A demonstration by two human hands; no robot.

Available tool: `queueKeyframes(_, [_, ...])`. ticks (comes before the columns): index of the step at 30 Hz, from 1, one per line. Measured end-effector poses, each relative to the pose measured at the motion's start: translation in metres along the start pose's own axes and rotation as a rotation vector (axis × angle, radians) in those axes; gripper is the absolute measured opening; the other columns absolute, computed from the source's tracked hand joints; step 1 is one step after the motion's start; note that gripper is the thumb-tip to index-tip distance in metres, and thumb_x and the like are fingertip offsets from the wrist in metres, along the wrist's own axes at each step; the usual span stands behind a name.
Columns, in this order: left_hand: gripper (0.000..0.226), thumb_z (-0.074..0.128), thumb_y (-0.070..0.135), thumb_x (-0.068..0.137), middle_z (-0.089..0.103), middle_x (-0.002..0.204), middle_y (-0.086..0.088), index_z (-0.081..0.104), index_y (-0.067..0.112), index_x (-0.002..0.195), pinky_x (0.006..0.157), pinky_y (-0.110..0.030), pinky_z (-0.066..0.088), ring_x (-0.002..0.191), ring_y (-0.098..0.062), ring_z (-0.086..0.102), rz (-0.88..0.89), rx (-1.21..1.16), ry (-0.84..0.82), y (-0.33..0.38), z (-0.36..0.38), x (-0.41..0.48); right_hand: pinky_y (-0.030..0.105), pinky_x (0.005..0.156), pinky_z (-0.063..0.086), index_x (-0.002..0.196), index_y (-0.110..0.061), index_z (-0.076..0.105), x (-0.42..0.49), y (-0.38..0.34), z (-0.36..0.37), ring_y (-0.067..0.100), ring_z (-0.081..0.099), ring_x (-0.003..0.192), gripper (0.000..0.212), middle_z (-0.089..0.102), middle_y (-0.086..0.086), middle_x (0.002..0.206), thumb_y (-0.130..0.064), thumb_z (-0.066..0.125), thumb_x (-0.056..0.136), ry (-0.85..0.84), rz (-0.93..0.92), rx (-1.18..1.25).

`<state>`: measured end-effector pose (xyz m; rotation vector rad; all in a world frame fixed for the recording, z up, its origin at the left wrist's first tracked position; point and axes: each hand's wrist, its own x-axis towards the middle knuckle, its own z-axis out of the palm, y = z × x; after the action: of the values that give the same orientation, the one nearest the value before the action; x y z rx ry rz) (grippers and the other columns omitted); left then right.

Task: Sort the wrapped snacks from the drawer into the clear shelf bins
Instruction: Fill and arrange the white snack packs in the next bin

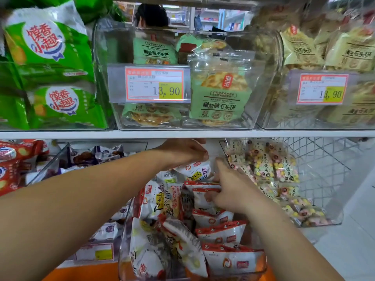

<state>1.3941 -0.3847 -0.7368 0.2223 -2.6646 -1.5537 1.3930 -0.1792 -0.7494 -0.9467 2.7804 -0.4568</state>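
Observation:
A clear bin (125, 246) on the lower shelf holds several white-and-red wrapped snack packs (221, 234), some standing in a row on its right side. My left hand (182, 152) reaches to the back of the bin and grips the top of one white pack (194, 169). My right hand (229, 189) lies on the upright packs near the back, its fingers curled around the edge of one pack (203, 196).
Clear bins of green cracker packs (219, 94) and tan packs (345, 53) fill the upper shelf, with price tags (155, 85). Purple-wrapped snacks (95, 157) sit left of the bin, pastel candy bags (267, 165) right, beside a wire basket (328, 159).

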Motion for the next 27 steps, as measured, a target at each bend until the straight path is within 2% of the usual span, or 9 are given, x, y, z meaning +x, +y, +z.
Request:
queueKeyframes(2, [0.041, 0.088, 0.025, 0.078, 0.066, 0.126, 0.015, 0.073, 0.025, 0.116, 0.093, -0.019, 0.053, 0.107, 0.000, 0.065, 0.032, 0.036, 0.003, -0.002, 0.000, -0.003, 0.045, 0.115, 0.035, 0.142, -0.023, 0.031, 0.000, -0.003, -0.001, 0.027, 0.054, 0.123, 0.070, 0.063, 0.001, 0.124, -0.043, 0.070, 0.088, -0.012, 0.018, -0.059])
queueKeyframes(5, [0.049, 0.087, 0.028, 0.079, 0.058, 0.133, 0.008, 0.068, 0.025, 0.124, 0.104, -0.029, 0.049, 0.120, -0.009, 0.058, 0.101, 0.445, -0.047, -0.007, -0.006, -0.007, 0.040, 0.102, 0.043, 0.118, -0.028, 0.042, 0.003, -0.002, 0.001, 0.025, 0.058, 0.112, 0.047, 0.063, -0.001, 0.115, -0.045, 0.071, 0.085, -0.003, 0.012, -0.061])
queueKeyframes(10, [0.035, 0.070, 0.025, 0.094, 0.050, 0.127, 0.003, 0.069, 0.034, 0.127, 0.101, -0.030, 0.041, 0.119, -0.017, 0.045, 0.333, 0.880, -0.170, -0.018, -0.006, -0.006, 0.042, 0.105, 0.046, 0.154, -0.028, 0.029, 0.005, 0.003, 0.004, 0.021, 0.049, 0.128, 0.089, 0.048, -0.005, 0.139, -0.040, 0.079, 0.081, 0.077, -0.049, 0.086])
queueKeyframes(14, [0.026, 0.068, 0.021, 0.095, 0.062, 0.095, 0.020, 0.076, 0.031, 0.118, 0.089, -0.031, 0.053, 0.092, -0.008, 0.061, 0.274, 0.711, -0.214, -0.013, 0.009, -0.005, 0.041, 0.125, 0.014, 0.156, -0.029, 0.032, 0.003, 0.002, 0.002, 0.016, 0.022, 0.148, 0.079, 0.032, -0.010, 0.157, -0.032, 0.072, 0.087, 0.157, -0.221, -0.065])
queueKeyframes(17, [0.027, 0.066, 0.021, 0.096, 0.072, 0.104, 0.019, 0.075, 0.034, 0.118, 0.088, -0.031, 0.057, 0.094, -0.007, 0.067, 0.198, 0.653, -0.219, -0.014, 0.007, -0.006, 0.043, 0.127, -0.007, 0.161, -0.037, 0.012, 0.002, 0.004, 0.003, 0.013, 0.009, 0.156, 0.078, 0.025, -0.005, 0.167, -0.038, 0.058, 0.098, 0.002, -0.144, -0.109])
queueKeyframes(20, [0.028, 0.066, 0.019, 0.098, 0.071, 0.123, 0.006, 0.071, 0.025, 0.124, 0.096, -0.026, 0.052, 0.110, -0.009, 0.065, 0.202, 0.594, -0.128, -0.007, -0.009, -0.023, 0.047, 0.127, -0.006, 0.162, -0.035, 0.014, 0.005, 0.002, 0.003, 0.012, 0.009, 0.157, 0.068, 0.032, 0.000, 0.165, -0.039, 0.047, 0.102, -0.084, -0.089, -0.198])
queueKeyframes(22, [0.025, 0.071, 0.024, 0.095, 0.073, 0.116, 0.008, 0.073, 0.026, 0.120, 0.095, -0.027, 0.054, 0.106, -0.007, 0.067, 0.211, 0.490, -0.143, 0.003, -0.023, -0.050, 0.048, 0.127, 0.002, 0.161, -0.030, 0.020, 0.006, -0.001, 0.003, 0.014, 0.014, 0.156, 0.066, 0.034, -0.001, 0.164, -0.038, 0.046, 0.101, -0.095, -0.074, -0.204])
queueKeyframes(24, [0.025, 0.077, 0.032, 0.091, 0.076, 0.103, 0.012, 0.076, 0.028, 0.115, 0.089, -0.025, 0.057, 0.096, -0.005, 0.071, 0.174, 0.375, -0.352, 0.014, -0.032, -0.084, 0.046, 0.125, 0.018, 0.156, -0.027, 0.033, 0.006, -0.003, 0.001, 0.020, 0.029, 0.151, 0.063, 0.042, -0.001, 0.157, -0.037, 0.054, 0.098, -0.025, -0.084, -0.127])
queueKeyframes(27, [0.039, 0.082, 0.047, 0.082, 0.072, 0.113, 0.022, 0.075, 0.034, 0.118, 0.091, -0.018, 0.053, 0.101, 0.005, 0.067, 0.145, 0.516, -0.589, 0.017, -0.033, -0.126, 0.042, 0.118, 0.033, 0.151, -0.027, 0.045, 0.002, -0.004, -0.003, 0.020, 0.045, 0.141, 0.061, 0.049, -0.005, 0.152, -0.036, 0.065, 0.094, 0.099, -0.088, -0.027])
